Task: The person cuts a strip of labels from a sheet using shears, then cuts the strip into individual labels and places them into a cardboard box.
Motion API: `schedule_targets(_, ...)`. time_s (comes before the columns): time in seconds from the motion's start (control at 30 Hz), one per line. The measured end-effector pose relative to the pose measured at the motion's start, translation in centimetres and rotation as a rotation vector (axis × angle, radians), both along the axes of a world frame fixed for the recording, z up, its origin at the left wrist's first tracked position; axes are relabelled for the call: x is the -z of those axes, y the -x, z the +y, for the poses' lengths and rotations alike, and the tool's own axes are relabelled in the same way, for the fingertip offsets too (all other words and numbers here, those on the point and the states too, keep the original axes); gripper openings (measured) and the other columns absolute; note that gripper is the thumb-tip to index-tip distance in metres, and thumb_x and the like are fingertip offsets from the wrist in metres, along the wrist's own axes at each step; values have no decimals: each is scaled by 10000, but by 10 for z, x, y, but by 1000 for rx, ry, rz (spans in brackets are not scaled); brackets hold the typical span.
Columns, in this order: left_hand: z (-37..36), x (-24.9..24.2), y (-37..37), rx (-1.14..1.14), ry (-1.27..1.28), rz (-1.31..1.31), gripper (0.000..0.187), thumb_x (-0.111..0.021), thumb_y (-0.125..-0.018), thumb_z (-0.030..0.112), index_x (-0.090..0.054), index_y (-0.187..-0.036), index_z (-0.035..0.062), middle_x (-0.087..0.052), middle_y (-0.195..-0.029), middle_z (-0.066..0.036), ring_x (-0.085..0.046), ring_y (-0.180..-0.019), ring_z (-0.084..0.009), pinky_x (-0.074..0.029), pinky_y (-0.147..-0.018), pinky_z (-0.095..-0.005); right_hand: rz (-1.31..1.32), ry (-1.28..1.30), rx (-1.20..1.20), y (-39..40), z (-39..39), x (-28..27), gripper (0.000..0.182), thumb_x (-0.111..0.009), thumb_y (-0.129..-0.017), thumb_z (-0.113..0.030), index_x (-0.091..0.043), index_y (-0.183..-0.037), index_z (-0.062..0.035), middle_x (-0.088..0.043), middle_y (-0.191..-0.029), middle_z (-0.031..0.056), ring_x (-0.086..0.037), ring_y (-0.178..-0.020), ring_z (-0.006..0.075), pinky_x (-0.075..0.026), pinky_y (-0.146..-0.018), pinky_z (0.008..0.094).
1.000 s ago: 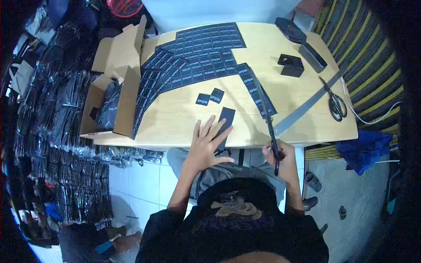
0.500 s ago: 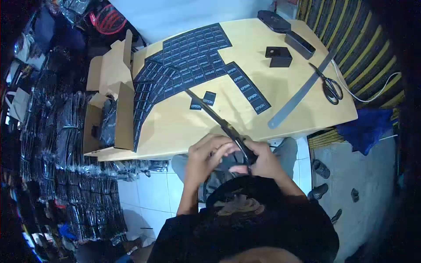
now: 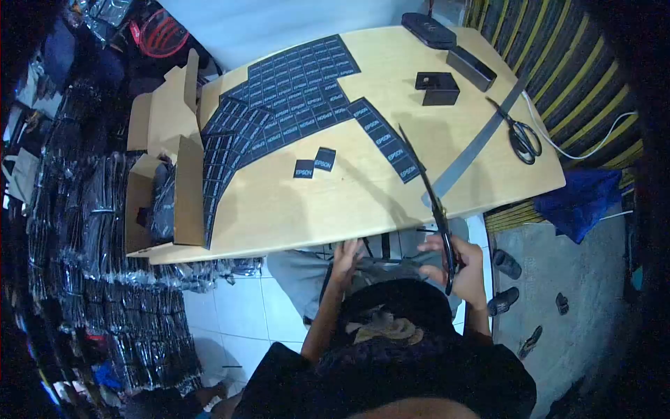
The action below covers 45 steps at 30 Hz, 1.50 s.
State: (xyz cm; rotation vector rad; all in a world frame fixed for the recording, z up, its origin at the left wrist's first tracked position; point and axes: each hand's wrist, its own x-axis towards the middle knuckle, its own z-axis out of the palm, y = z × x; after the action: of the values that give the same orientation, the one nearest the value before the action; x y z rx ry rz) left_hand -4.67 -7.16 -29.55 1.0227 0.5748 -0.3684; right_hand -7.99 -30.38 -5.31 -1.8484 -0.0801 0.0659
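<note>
My right hand (image 3: pixel 463 269) grips large black-handled scissors (image 3: pixel 437 209) just beyond the table's front edge, their long blades pointing up and over the tabletop. The blade tips lie in front of the printed strip (image 3: pixel 384 140), which carries white EPSON lettering. My left hand (image 3: pixel 345 260) is at the table's front edge above my lap, its fingers stretched out and nothing visible in them. Two small cut EPSON labels (image 3: pixel 304 169) lie side by side on the table. Behind them spread several dark label sheets (image 3: pixel 296 84), overlapping towards the left.
An open cardboard box (image 3: pixel 188 188) with dark contents stands at the table's left. A steel ruler (image 3: pixel 474 153), smaller scissors (image 3: pixel 522 140), a black bracket-like block (image 3: pixel 438 89), a dark oblong box (image 3: pixel 472 68) and a black case (image 3: pixel 428 31) lie right. Bundled plastic-wrapped stacks (image 3: pixel 105 237) fill the left.
My hands have separated. The right one has carried the scissors rightward and turned them more upright; the left has let go and dropped back to the table's front edge.
</note>
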Motion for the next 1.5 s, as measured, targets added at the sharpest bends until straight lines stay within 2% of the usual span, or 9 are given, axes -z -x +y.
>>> schedule_targets(0.2,4,-138,14,804,-135,-471,340,-611,-864,181,-537,-1154,18,-578,-1132,-79,-547,-1034,-152,-438,-857,-294,-30,-30,82,-10,-5,-1,429,-772,-686,-127,-581,-1037,29,-671,-944,115,-633,-906,169,-480,-822,298)
schedule_targets(0.37,-33,-236,-48,718,-685,-988,356,-632,-817,110,-538,-1133,-25,-549,-1143,-157,-541,-1069,-252,-479,-829,-315,-27,-72,143,-12,-10,-5,431,-756,-704,-113,-557,-1057,34,-670,-914,113,-631,-889,170,-476,-805,279)
schedule_targets(0.53,-69,-200,-131,334,-1456,-1245,407,-601,-834,289,-566,-1158,46,-484,-1273,-171,-444,-1180,-363,-350,-974,-414,-41,-129,130,-11,-9,6,397,-735,-720,-84,-557,-1052,42,-651,-978,123,-611,-931,156,-463,-839,287)
schedule_targets(0.63,-69,-190,-136,532,-1563,-1189,430,-592,-830,309,-561,-1184,67,-465,-1305,-157,-401,-1225,-358,-274,-1017,-439,-115,-94,94,-15,-7,9,406,-730,-718,-75,-559,-1068,37,-651,-978,124,-612,-934,161,-463,-843,291)
schedule_targets(0.83,-53,-197,-118,471,-1386,-1168,284,-594,-823,213,-648,-1033,31,-538,-1221,-162,-467,-1179,-301,-308,-989,-461,27,-310,7,-18,-2,15,437,-713,-735,-84,-528,-1103,59,-654,-980,116,-593,-953,147,-446,-861,286)
schedule_targets(1.03,-30,-215,-82,685,-1408,-1144,525,-664,-772,334,-555,-1178,19,-437,-1317,-205,-368,-1262,-342,-249,-1036,-483,95,-289,16,-11,1,27,411,-732,-731,-102,-541,-1067,37,-658,-974,110,-594,-940,145,-446,-848,285)
schedule_targets(1.3,-20,-226,-24,659,-1326,-1186,416,-695,-759,237,-585,-1103,29,-522,-1202,-187,-509,-1122,-282,-360,-964,-427,185,-132,120,41,3,52,222,-724,-752,-118,-534,-836,-41,-505,-696,-24,-463,-630,56,-387,-571,222)
schedule_targets(1.37,-24,-234,3,631,-945,-645,262,-634,-837,216,-581,-978,2,-569,-1045,-149,-593,-881,-203,-457,-804,-338,205,-150,115,57,-7,53,234,-733,-748,-141,-530,-803,-39,-496,-692,-22,-438,-620,48,-367,-545,230)
schedule_targets(1.5,-32,-178,14,530,-113,-381,287,-473,-944,263,-556,-927,-11,-597,-890,-90,-593,-739,-161,-470,-683,-259,361,1,43,91,-30,64,310,-773,-712,-221,-547,-791,-24,-521,-664,5,-482,-611,75,-393,-548,254)
